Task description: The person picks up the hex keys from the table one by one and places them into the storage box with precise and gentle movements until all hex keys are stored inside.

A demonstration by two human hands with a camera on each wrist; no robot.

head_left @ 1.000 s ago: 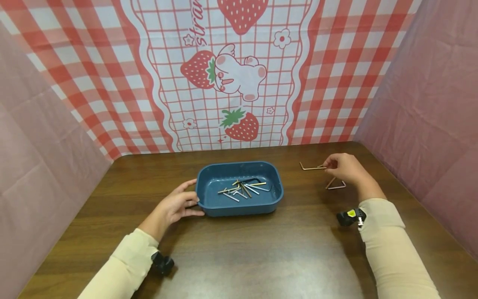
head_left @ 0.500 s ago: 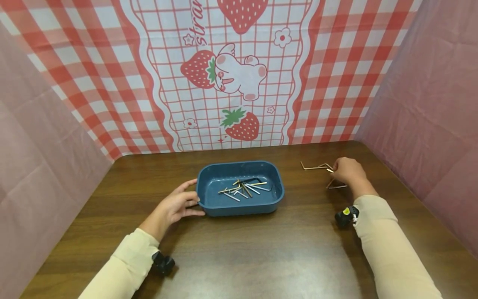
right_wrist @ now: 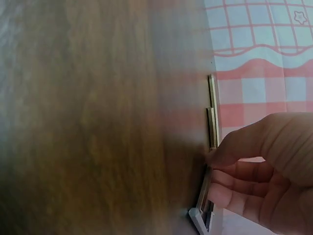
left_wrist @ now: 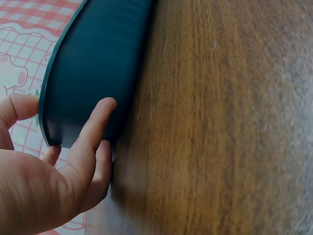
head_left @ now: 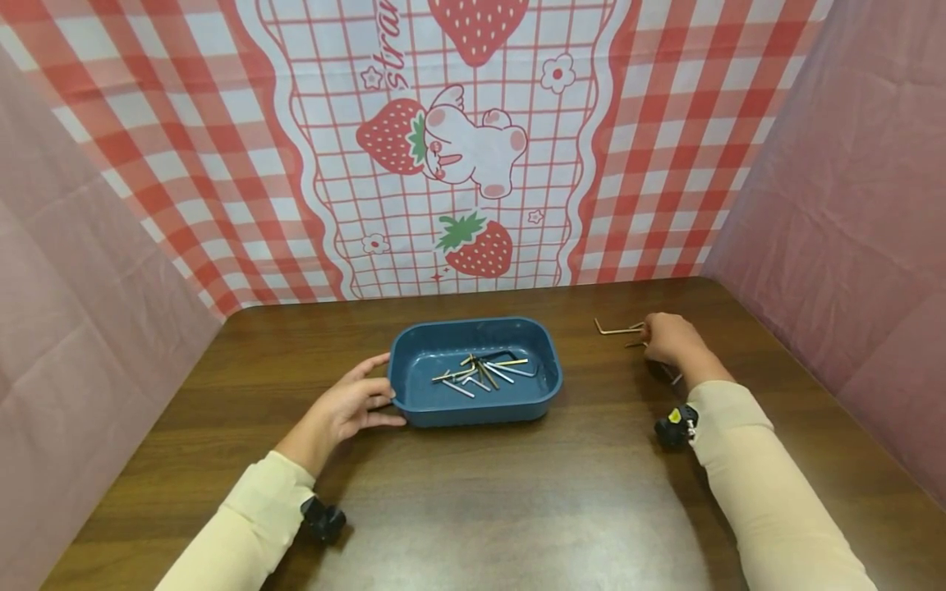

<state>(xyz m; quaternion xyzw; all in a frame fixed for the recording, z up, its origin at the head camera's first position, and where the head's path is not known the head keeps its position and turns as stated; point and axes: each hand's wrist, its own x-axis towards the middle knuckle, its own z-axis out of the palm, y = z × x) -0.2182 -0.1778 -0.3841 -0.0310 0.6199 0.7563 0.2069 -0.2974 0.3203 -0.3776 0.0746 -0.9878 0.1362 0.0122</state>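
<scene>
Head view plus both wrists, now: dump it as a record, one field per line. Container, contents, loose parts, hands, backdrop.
container: blue tray, upright on a wooden table
contents: metal rods, some bent; gold, silver, black; loosely heaped
loose parts: bent gold rod plus others, right of the tray, partly hidden
left hand: touches the tray's left end
right hand: fingertips at loose parts; grip unclear
backdrop: strawberry-print cloth
</scene>
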